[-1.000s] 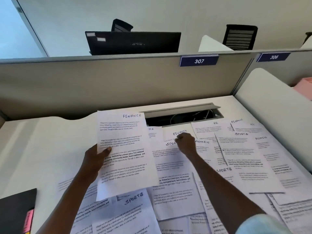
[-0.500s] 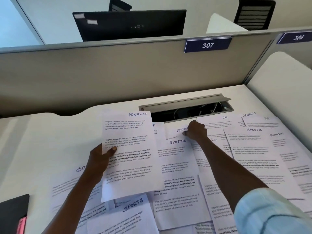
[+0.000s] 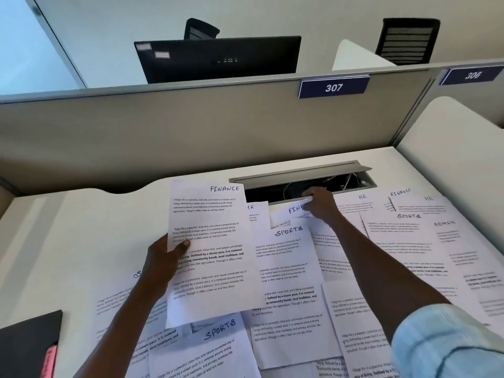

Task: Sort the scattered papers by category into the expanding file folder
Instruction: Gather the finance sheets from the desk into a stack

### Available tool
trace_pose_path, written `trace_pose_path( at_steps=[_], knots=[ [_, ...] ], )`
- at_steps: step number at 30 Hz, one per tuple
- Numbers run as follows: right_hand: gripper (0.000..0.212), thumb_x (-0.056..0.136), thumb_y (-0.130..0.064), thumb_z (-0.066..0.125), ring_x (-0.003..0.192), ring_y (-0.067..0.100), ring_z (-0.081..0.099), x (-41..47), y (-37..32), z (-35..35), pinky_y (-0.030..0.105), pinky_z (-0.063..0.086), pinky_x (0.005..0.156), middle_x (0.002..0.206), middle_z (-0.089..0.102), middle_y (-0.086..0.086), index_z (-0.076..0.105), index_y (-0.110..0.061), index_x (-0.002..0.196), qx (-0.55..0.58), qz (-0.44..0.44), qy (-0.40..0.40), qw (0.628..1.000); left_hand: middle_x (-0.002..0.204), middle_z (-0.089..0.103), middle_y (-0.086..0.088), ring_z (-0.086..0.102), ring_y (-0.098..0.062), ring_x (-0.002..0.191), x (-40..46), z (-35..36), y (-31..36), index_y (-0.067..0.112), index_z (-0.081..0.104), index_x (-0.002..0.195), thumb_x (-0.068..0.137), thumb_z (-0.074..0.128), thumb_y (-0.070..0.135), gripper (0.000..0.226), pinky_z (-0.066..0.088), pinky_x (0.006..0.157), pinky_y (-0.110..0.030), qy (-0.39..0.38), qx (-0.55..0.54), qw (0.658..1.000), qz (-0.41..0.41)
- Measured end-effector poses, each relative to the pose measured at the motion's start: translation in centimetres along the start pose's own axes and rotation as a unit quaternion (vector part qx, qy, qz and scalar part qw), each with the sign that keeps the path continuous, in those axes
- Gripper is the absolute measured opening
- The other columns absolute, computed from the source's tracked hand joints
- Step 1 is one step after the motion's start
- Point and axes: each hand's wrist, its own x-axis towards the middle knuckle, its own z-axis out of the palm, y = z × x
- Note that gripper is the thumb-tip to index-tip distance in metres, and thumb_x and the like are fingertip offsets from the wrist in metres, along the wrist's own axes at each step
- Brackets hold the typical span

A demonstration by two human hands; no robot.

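You're leaning over the white desk (image 3: pixel 90 241), a grey partition (image 3: pixel 191 132) rising behind it with a dark monitor (image 3: pixel 218 58) beyond; papers (image 3: pixel 409 255) lie scattered and overlapping across the right and near part of the desk, headed SPORTS, HR, ADMIN and FINANCE; an open cable tray (image 3: pixel 302 181) sits at the back edge; the dark folder (image 3: pixel 27 342) waits at the near left corner, well apart from both hands; your left hand (image 3: pixel 161 263) holds a FINANCE sheet (image 3: pixel 210 252) lifted above the pile, thumb pressed on its face and the fingers hidden behind; your right hand (image 3: pixel 320 204) reaches to the back of the pile, fingers curled and pinching the top edge of a second finance page (image 3: pixel 286 214), which is tucked partly under a SPORTS sheet (image 3: pixel 286 271).
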Motion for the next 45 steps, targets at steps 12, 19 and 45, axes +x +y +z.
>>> trace_pose_path(
  at_steps=[12,19,45],
  knots=[
    [0.007,0.071,-0.017,0.077,0.077,0.021,0.063,-5.2,-5.4,-7.7,0.029,0.042,0.064,0.082,0.072,0.005,0.074,-0.013,0.077,-0.008,-0.147,0.198,0.969,0.103,0.075,-0.002,0.072,-0.021,0.088,-2.6,-1.0,2.4,0.016,0.067,0.117,0.099,0.056,0.014,0.021,0.058,0.080,-0.040,0.028,0.011,0.998,0.061],
    [0.008,0.072,-0.015,0.078,0.065,0.013,0.061,-11.1,-10.2,-12.5,0.024,0.040,0.060,0.072,0.073,0.001,0.071,-0.011,0.073,-0.004,-0.304,0.257,0.917,0.107,0.072,-0.006,0.069,-0.023,0.091,-4.1,-1.2,5.2,0.012,0.065,0.120,0.100,0.054,0.012,0.023,0.054,0.078,-0.034,0.064,0.028,0.991,0.116],
    [0.013,0.078,-0.026,0.075,0.080,0.022,0.064,-21.0,-17.1,-9.3,0.030,0.049,0.070,0.083,0.069,0.003,0.070,-0.015,0.082,0.209,-0.165,0.187,0.946,0.106,0.074,-0.020,0.070,-0.040,0.099,-13.9,0.5,8.8,0.005,0.072,0.108,0.102,0.050,0.027,0.032,0.055,0.091,-0.055,-0.157,-0.123,0.979,0.050]
  ],
)
